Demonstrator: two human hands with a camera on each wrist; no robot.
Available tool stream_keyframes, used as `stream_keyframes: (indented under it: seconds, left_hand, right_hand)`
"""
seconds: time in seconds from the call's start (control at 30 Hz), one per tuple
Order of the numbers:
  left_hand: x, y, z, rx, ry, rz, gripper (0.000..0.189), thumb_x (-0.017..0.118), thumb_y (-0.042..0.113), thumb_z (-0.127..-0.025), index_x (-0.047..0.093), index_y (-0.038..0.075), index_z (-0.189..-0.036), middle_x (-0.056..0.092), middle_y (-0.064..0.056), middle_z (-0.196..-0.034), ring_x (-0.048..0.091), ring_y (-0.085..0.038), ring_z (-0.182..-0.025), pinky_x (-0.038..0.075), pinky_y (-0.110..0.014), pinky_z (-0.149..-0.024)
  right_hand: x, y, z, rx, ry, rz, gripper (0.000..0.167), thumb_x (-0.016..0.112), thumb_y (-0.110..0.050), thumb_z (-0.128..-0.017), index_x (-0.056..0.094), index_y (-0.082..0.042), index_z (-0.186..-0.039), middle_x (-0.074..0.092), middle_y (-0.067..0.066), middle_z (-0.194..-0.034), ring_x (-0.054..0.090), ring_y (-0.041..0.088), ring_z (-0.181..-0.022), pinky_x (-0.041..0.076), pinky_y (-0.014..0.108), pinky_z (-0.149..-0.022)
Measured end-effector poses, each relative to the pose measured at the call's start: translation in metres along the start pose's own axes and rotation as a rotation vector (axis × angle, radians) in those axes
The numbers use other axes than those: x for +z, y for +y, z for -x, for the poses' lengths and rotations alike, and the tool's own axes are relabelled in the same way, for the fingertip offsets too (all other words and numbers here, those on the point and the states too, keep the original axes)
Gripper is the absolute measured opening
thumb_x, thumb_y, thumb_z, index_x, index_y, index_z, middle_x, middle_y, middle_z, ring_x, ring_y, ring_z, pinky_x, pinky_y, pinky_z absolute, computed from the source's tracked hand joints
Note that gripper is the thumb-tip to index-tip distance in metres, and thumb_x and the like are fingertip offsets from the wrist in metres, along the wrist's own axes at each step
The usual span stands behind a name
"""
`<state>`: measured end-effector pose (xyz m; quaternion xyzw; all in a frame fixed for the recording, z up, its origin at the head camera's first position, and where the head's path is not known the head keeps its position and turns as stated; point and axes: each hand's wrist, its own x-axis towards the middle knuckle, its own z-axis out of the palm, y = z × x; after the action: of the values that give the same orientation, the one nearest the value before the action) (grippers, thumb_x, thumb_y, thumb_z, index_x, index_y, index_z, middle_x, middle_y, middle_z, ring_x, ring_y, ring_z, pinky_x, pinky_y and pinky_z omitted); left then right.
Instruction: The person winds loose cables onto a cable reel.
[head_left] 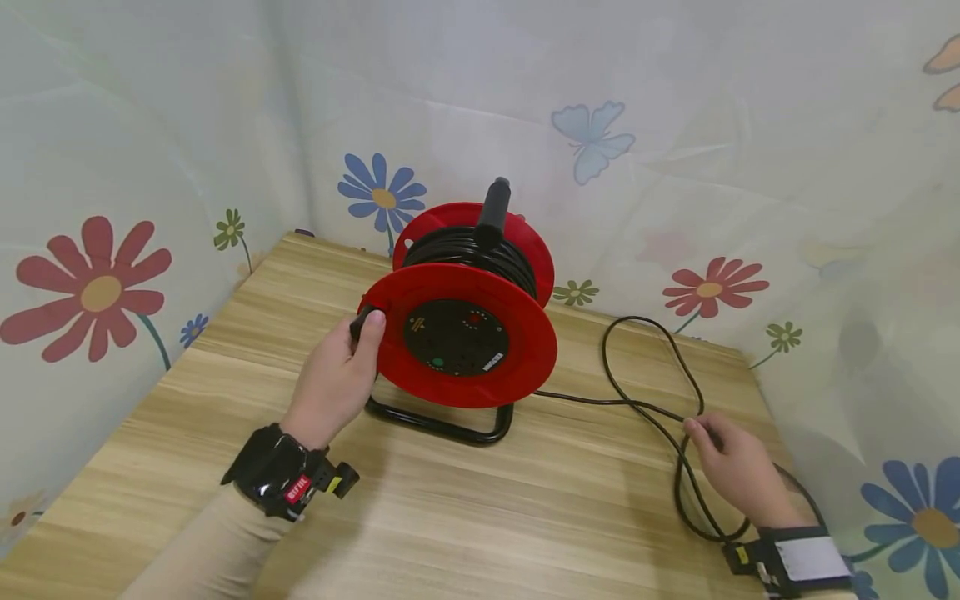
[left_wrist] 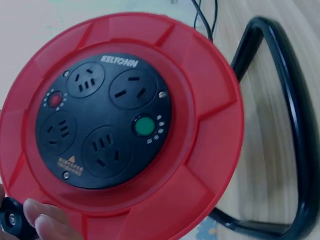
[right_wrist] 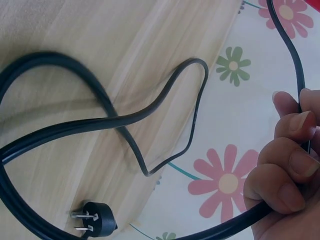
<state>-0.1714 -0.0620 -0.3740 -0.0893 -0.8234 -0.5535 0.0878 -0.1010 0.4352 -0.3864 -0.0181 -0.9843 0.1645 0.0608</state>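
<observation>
On the table (head_left: 525,508), a red reel (head_left: 457,337) stands between left hand (head_left: 330,387), seemingly gripping its knob (head_left: 358,323), and right hand (head_left: 742,475), holding cord (right_wrist: 55,131).

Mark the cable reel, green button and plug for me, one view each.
Cable reel (head_left: 468,282): head view, upper part of its front red disc.
Green button (left_wrist: 145,126): left wrist view, middle of its face.
Plug (right_wrist: 104,219): right wrist view, its black body.

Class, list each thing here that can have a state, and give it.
Reel: standing on its frame
Cord: partly wound, partly loose in loops
Plug: unplugged, pins bare
Sockets: all four empty
Knob: held in left grip
Right grip: holding cord
Green control: setting unclear
Red control: setting unclear
</observation>
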Motion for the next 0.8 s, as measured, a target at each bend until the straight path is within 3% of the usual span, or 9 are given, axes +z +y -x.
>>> stream_keyframes:
  seconds: [0.13, 0.37, 0.6, 0.8]
  left_hand:
    - [-0.003, 0.004, -0.001, 0.013, -0.006, -0.097, 0.050, 0.035, 0.055, -0.100, 0.048, 0.008, -0.089, 0.043, -0.009, -0.068, 0.044, -0.025, -0.057, 0.030, -0.034, -0.047]
    - [-0.004, 0.013, -0.004, 0.029, -0.005, -0.137, 0.048, 0.038, 0.054, -0.100, 0.052, 0.008, -0.105, 0.054, -0.008, -0.074, 0.051, -0.024, -0.060, 0.036, -0.036, -0.047]
    - [-0.003, 0.022, -0.007, 0.070, 0.017, -0.192, 0.052, 0.038, 0.055, -0.099, 0.053, 0.007, -0.111, 0.064, -0.006, -0.083, 0.056, -0.023, -0.064, 0.040, -0.036, -0.048]
    - [-0.002, 0.032, -0.007, 0.098, 0.034, -0.255, 0.049, 0.037, 0.056, -0.099, 0.051, 0.009, -0.098, 0.050, -0.005, -0.064, 0.049, -0.021, -0.052, 0.035, -0.035, -0.044]
  right_hand:
    - [0.001, -0.004, 0.000, 0.019, -0.016, 0.003, 0.041, 0.042, -0.040, -0.103, 0.060, -0.003, -0.105, 0.054, 0.005, -0.076, 0.048, 0.020, -0.064, 0.037, 0.034, -0.055]
    - [0.006, -0.006, -0.002, -0.007, -0.007, -0.005, 0.039, 0.044, -0.038, -0.103, 0.062, -0.003, -0.107, 0.064, 0.011, -0.090, 0.053, 0.023, -0.074, 0.042, 0.039, -0.063]
    - [0.016, -0.006, -0.006, -0.021, -0.016, -0.018, 0.037, 0.045, -0.036, -0.103, 0.062, -0.003, -0.103, 0.060, 0.008, -0.084, 0.050, 0.021, -0.069, 0.040, 0.037, -0.059]
    - [0.033, 0.002, -0.013, -0.057, -0.061, -0.032, 0.038, 0.041, -0.036, -0.104, 0.060, -0.004, -0.096, 0.050, 0.004, -0.070, 0.043, 0.016, -0.057, 0.035, 0.030, -0.049]
